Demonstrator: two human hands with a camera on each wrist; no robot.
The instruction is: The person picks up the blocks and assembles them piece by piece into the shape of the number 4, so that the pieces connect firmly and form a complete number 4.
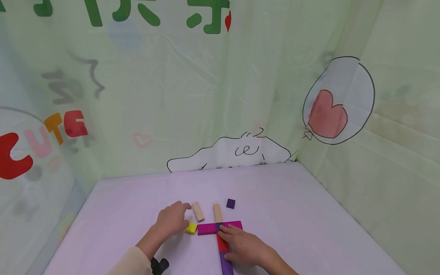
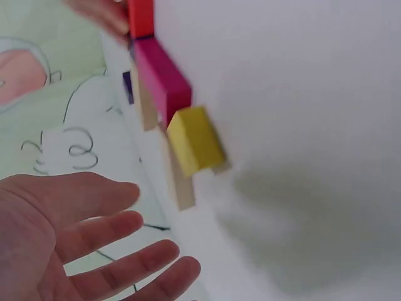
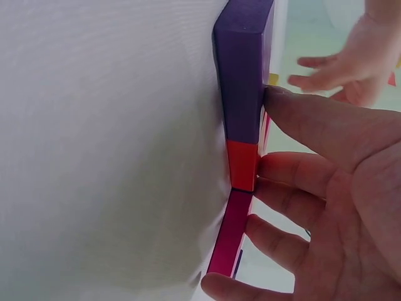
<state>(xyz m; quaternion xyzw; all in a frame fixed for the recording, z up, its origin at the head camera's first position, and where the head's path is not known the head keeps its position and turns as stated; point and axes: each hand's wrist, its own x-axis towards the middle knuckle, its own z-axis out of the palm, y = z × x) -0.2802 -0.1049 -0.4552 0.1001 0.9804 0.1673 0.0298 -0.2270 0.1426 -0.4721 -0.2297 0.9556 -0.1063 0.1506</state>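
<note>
Wooden blocks form a cross on the table. A purple block (image 1: 226, 264) and a red block (image 1: 222, 243) make its lower leg. Magenta blocks (image 1: 206, 229) lie to both sides of a small dark cube, and a plain wooden block (image 1: 218, 212) extends beyond it. My right hand (image 1: 248, 246) rests on the leg, its thumb by the purple block and its fingertips on the red block and the middle. My left hand (image 1: 173, 219) hovers with spread fingers beside a yellow block (image 2: 195, 141), holding nothing. This yellow block stands near the left magenta block's end.
Another plain wooden block (image 1: 198, 212) lies askew behind the left arm of the cross. A dark purple cube (image 1: 231, 203) sits apart at the back. A black object (image 1: 159, 266) shows under the left sleeve. Printed curtains (image 1: 192, 95) surround the table (image 1: 309, 214).
</note>
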